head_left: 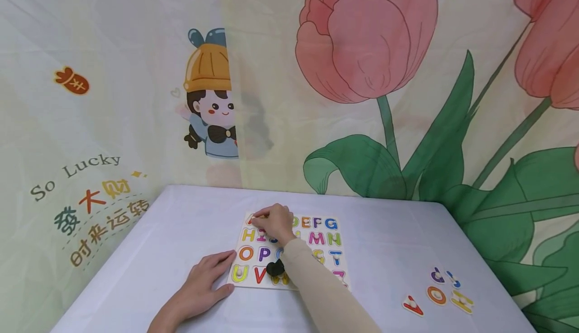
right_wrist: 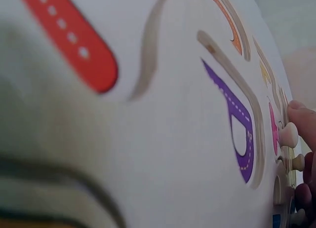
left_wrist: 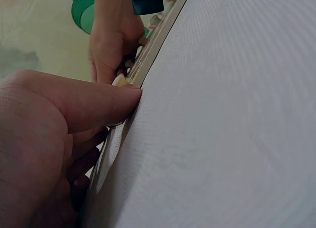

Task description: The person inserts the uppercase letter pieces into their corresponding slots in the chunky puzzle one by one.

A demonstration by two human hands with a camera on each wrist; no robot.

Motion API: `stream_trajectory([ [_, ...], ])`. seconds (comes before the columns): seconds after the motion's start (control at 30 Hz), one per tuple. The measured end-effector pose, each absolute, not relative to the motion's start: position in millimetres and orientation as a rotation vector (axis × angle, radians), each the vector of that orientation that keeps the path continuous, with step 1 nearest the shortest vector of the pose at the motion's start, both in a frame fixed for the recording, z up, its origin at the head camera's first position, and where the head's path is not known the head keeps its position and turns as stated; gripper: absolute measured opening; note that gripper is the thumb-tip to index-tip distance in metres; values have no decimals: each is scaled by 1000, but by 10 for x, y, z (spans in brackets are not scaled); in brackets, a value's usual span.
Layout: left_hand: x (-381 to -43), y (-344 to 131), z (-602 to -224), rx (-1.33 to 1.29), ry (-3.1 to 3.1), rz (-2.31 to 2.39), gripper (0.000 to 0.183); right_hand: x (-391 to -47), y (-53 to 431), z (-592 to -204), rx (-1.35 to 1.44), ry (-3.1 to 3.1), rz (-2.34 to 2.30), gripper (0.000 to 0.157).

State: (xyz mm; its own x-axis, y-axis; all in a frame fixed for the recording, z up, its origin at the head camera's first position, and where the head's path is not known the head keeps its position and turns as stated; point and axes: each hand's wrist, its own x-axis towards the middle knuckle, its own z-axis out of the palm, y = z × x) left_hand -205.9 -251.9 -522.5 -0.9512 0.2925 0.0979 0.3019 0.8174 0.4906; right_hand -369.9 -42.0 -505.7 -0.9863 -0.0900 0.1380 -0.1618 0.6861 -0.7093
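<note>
A white alphabet puzzle board [head_left: 296, 245] lies on the table, with coloured letters in rows and small knobs on several pieces. My right hand [head_left: 277, 222] reaches over its far left corner and pinches a small red letter A piece [head_left: 250, 219] at the first place of the top row. In the right wrist view only its fingertips [right_wrist: 302, 120] show, beside knobbed pieces. My left hand [head_left: 203, 280] rests on the table with its fingers loosely bent, index fingertip at the board's left edge and thumb by the near corner. The left wrist view shows the thumb [left_wrist: 106, 102] against the board's edge.
To the right lie loose letter pieces: a red V [head_left: 413, 305], an orange O [head_left: 436, 296], a yellow H [head_left: 462, 302], a purple P [head_left: 437, 275] and a blue one [head_left: 453, 279]. My right sleeve [head_left: 323, 283] covers part of the board. A printed curtain [head_left: 271, 122] hangs behind the table.
</note>
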Motion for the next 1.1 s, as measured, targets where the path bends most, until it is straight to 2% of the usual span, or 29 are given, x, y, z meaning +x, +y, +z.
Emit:
stream_trajectory([
  [1.1,-2038,-2496,-5170,-446,-3017,-826,77,-3692,-495,-5065,147,-2785,1163,12],
])
